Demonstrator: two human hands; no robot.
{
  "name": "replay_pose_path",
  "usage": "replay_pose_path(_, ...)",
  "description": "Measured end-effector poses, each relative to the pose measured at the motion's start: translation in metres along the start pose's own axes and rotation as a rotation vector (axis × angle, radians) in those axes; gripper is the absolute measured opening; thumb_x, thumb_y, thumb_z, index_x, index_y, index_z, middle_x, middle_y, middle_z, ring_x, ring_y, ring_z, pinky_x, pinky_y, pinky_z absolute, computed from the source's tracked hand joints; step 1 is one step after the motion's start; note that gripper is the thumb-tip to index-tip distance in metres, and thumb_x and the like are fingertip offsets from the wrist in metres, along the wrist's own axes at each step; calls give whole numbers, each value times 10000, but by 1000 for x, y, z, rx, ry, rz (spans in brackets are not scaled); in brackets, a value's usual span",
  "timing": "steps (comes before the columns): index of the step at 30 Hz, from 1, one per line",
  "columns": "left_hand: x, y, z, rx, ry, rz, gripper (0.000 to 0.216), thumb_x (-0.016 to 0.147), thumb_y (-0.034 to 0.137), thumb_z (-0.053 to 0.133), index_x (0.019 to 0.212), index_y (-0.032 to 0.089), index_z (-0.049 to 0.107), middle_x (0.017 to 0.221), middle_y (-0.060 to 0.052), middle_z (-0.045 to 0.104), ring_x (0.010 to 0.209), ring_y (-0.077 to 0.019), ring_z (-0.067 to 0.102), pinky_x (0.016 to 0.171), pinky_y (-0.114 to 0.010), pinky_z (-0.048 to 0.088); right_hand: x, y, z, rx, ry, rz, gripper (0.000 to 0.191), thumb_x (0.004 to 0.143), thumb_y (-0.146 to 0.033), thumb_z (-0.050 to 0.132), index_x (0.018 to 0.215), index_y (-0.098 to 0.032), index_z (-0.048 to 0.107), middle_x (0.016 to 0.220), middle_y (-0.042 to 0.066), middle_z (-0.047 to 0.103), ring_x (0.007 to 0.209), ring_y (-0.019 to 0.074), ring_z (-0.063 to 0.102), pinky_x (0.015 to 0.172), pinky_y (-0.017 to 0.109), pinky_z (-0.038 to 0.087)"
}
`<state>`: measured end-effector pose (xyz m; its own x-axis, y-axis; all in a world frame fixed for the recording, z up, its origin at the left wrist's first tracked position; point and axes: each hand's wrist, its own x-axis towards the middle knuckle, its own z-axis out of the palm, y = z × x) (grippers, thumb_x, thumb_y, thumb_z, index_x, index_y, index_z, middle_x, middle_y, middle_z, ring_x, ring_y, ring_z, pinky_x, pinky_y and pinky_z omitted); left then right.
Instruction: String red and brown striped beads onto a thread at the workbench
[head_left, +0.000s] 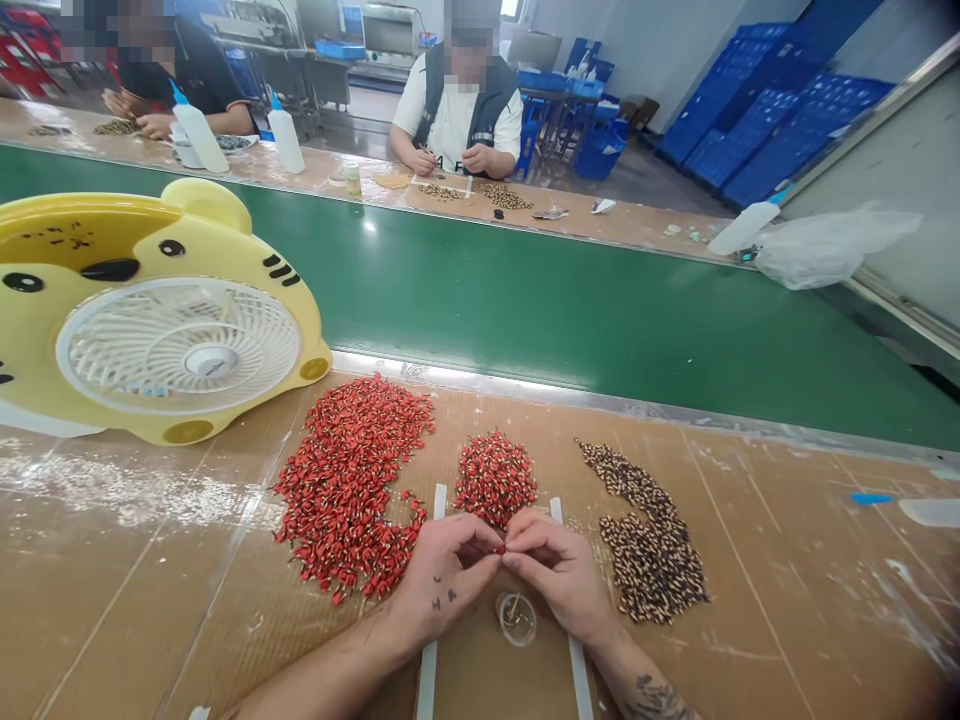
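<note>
My left hand [459, 565] and my right hand [556, 570] meet at the fingertips over the cardboard-covered table. Both are pinched on one tiny red piece [499, 549], mostly hidden by the fingers. Just below them stands a small clear round cup [517, 619] with a thin stick in it. Left of my left hand spreads a big pile of small red pieces with pale pins [352, 490]. A smaller heap of red-and-gold pieces [496, 474] lies right beyond my fingertips. To the right of my right hand is a curved pile of dark-and-gold pieces [651, 550].
A yellow animal-faced fan [180, 310] stands at the left. Beyond the table edge runs a green conveyor belt [600, 310]. Across it, two people work at another table with glue bottles [286, 138]. White tape strips [427, 670] flank my work spot. A plastic bag [825, 245] lies far right.
</note>
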<state>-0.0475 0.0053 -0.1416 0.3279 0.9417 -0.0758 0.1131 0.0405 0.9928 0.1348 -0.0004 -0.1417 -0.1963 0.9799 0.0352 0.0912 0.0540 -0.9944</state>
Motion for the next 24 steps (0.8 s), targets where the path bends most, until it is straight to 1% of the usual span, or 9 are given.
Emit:
replay_pose_path(5,0,3,-1,21,5,21,57,798,173,675,777,151,724,706,-31,690,615,-129,607,582,-202,466,0,1,0,24,10,2,132,814,-312,781,746,-211,731,794,40,642,750,188,619,681,280,504)
replay_pose_path(10,1,0,0,-41,11,-27,71,802,205,689,782,142,714,703,-35,693,609,-131,611,571,-204,468,0,-1,1,13,22,13,127,814,-315,775,749,-212,740,789,43,649,727,187,617,639,272,496)
replay_pose_path(14,0,-1,1,-41,14,-35,71,802,205,690,793,141,718,709,-37,698,617,-135,624,579,-203,476,0,-2,0,-13,13,-8,85,838,-275,741,781,-214,755,791,46,659,749,190,625,653,273,495)
replay_pose_path(16,0,0,0,-10,11,-19,67,803,199,689,807,146,729,726,-39,706,626,-137,632,590,-203,482,-1,-2,-1,-24,8,-19,80,850,-262,722,798,-211,757,806,50,665,764,192,628,664,276,496)
replay_pose_path(19,-1,1,-3,53,8,48,74,807,188,686,827,159,750,737,-38,724,643,-139,642,620,-208,485,-1,-3,-3,-35,-3,-8,87,857,-251,708,797,-203,749,810,51,668,773,190,624,662,270,491)
replay_pose_path(22,-1,2,-5,95,9,114,89,814,187,682,840,169,765,734,-37,740,650,-140,643,633,-211,474,0,-4,-4,-20,-21,27,110,858,-260,704,780,-190,738,795,48,664,745,179,614,645,261,481)
replay_pose_path(24,-2,1,-5,101,5,115,86,815,182,679,831,170,762,724,-31,739,635,-131,633,614,-203,460,0,-4,-5,-5,-39,62,125,857,-271,703,775,-182,734,789,47,663,718,172,608,634,259,473)
